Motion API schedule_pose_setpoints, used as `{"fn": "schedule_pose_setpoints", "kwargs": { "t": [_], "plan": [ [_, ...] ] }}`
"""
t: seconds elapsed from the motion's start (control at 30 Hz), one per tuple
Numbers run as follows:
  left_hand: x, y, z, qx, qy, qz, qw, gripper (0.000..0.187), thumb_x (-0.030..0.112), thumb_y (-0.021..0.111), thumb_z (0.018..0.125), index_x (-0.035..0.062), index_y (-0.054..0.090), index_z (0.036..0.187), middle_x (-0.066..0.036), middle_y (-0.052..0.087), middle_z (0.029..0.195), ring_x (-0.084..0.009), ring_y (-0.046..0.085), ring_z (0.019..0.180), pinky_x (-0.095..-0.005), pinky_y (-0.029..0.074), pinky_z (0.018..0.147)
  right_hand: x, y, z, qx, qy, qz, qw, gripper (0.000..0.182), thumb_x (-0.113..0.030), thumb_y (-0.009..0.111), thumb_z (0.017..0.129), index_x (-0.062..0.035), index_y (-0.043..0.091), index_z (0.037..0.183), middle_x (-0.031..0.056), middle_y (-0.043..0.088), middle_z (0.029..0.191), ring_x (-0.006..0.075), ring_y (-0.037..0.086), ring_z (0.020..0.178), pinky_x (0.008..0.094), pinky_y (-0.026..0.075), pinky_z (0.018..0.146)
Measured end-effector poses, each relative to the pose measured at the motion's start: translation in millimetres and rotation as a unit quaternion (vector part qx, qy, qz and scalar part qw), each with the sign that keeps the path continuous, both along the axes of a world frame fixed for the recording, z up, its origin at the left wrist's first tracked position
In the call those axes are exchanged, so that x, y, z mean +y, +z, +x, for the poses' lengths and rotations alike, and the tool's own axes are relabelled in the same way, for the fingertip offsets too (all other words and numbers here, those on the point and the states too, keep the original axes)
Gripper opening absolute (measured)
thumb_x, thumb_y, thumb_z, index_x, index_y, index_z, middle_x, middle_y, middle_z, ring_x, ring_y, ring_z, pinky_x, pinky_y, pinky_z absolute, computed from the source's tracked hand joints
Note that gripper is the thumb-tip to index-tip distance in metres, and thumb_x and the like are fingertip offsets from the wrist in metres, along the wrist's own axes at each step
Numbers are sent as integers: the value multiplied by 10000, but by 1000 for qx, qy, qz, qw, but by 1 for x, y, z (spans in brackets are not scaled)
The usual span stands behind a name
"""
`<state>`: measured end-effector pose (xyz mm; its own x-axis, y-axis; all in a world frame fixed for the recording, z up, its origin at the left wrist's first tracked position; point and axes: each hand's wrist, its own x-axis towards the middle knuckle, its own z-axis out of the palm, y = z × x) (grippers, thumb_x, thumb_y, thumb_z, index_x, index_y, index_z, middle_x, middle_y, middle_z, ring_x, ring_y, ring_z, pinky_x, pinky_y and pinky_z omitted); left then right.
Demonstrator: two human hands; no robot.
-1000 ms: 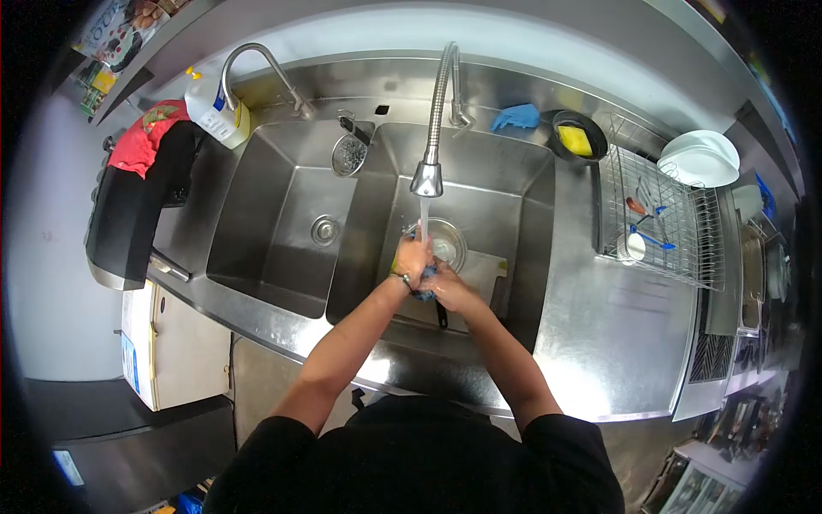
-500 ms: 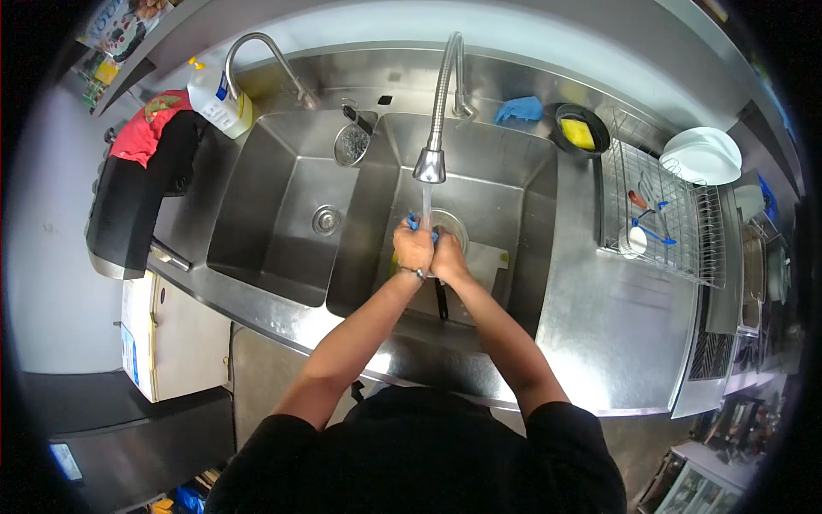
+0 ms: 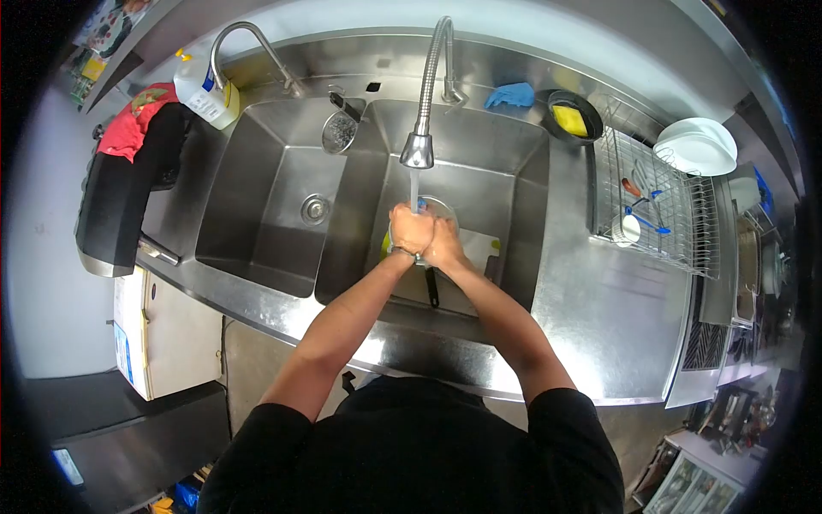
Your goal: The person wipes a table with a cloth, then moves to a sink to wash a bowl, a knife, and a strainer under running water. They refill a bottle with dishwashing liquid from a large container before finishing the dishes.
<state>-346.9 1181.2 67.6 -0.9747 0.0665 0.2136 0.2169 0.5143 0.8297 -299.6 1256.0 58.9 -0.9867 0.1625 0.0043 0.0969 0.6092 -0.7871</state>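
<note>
Under the running tap (image 3: 418, 152), my left hand (image 3: 411, 230) and my right hand (image 3: 443, 243) are pressed together in the right sink basin (image 3: 522, 197). Both sets of fingers are closed around a crumpled blue cloth (image 3: 421, 204), and only a small bit of it shows. Water falls onto the back of my left hand. Below the hands, partly hidden, lies a round pan (image 3: 447, 208); a black handle (image 3: 432, 288) points toward me. A white cutting board (image 3: 475, 248) with green corners lies in the same basin.
The left basin (image 3: 287, 214) has a strainer (image 3: 339, 133) hung at its back corner. Behind the sink lie another blue cloth (image 3: 511, 94) and a black pan (image 3: 558, 128) with a yellow sponge (image 3: 569, 120). On the right stands a dish rack (image 3: 655, 253) with white plates (image 3: 698, 147).
My hands have closed more tightly together, so less of the blue cloth shows. Water now hits the back of my left hand. The view has shifted slightly.
</note>
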Motion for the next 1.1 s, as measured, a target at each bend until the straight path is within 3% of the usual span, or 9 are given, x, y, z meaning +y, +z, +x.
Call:
{"fn": "schedule_pose_setpoints", "kwargs": {
  "t": [0.13,0.27,0.43,0.5,0.63,0.7,0.83,0.97,1.1],
  "plan": [
    [-8,-5,6,77,-133,-131,979,136,111,595,672,-23,573,671,-231,578,647,-389,583,628,-438,445,571,-5,-90,-6,100,1,86,991,264,-194,647,658,3,626,833,202,636,821,362,611,814,439,483,711],
    [-16,-12,18,-124,-158,-78,977,312,302,643,778,-7,604,778,-187,596,653,-289,589,587,-388,462,580,6,-115,9,-172,-7,19,985,470,-261,641,710,-8,544,1093,248,593,1008,374,580,952,413,462,821],
    [-58,-57,9,-225,-166,23,960,287,260,618,836,-16,594,908,-68,620,692,-152,595,610,-320,474,554,61,-43,24,-76,-63,-106,989,461,-227,655,697,-34,496,1084,179,596,985,301,577,943,380,438,827],
    [-66,-61,8,-432,-138,176,874,195,166,563,868,-16,578,936,-86,634,806,-164,611,649,-309,510,576,97,-9,10,-25,-86,-144,985,530,-227,657,707,-50,429,1151,203,579,1006,312,575,954,384,436,835],
    [-76,-110,3,-405,-193,189,873,130,50,513,862,-26,569,951,-93,627,913,-187,628,699,-314,544,608,142,55,-40,48,-146,-135,979,491,-187,651,723,-89,418,1144,213,575,1019,344,589,912,394,442,807],
    [-73,-119,5,-504,-152,375,763,139,-7,502,832,-34,569,951,-78,632,924,-189,635,734,-300,548,629,159,58,-68,94,-149,-86,981,470,-173,657,722,-101,424,1124,205,577,1020,349,596,886,403,447,792],
    [-67,-108,14,-355,-210,95,906,150,-58,481,783,5,601,846,-94,642,798,-155,630,719,-287,547,650,185,89,-120,197,-136,39,970,479,-65,694,687,-115,453,1098,143,589,991,301,570,968,359,430,826],
    [-77,-108,18,-327,-213,74,918,170,-65,459,767,14,603,810,-86,642,742,-149,633,690,-288,537,631,218,66,-192,228,-117,376,890,471,-116,604,764,-162,458,1210,133,501,1200,302,467,1138,438,371,930],
    [-92,-116,7,-181,-242,-67,951,97,11,529,757,41,608,804,-57,639,690,-136,626,650,-280,494,580,212,11,-211,61,-173,456,871,388,-194,456,837,-144,487,1220,116,425,1269,322,339,1243,576,251,992]
  ]
}}
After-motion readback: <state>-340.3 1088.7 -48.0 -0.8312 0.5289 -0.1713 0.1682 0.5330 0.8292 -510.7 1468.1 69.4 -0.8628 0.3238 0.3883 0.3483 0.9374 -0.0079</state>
